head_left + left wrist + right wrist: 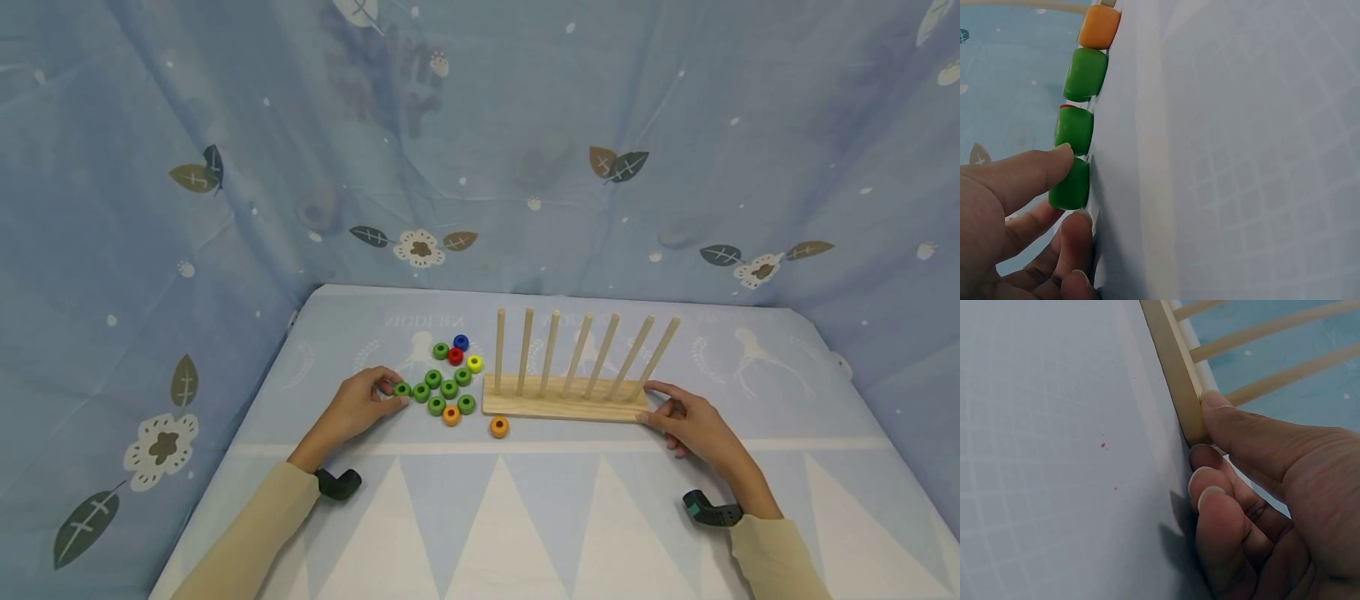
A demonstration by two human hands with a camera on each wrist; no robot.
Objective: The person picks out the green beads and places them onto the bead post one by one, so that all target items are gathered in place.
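My left hand point(363, 404) pinches a green bead point(402, 389) at the left edge of a loose bead cluster. In the left wrist view, thumb and fingers lie around that green bead point(1072, 189), which stands on the table. My right hand point(693, 427) holds the right end of a wooden peg rack point(562, 406), a flat base with several upright bare pegs. In the right wrist view, the thumb presses on top of the rack's base point(1179, 381), with a fingertip at its end; the other fingers are curled.
Between the left hand and the rack lie more green beads point(448, 389), a blue bead point(461, 342), a red bead point(455, 357) and a yellow bead point(474, 363). One orange bead point(451, 415) borders the cluster; another orange bead point(499, 427) lies before the rack. A patterned cloth covers the table point(547, 517).
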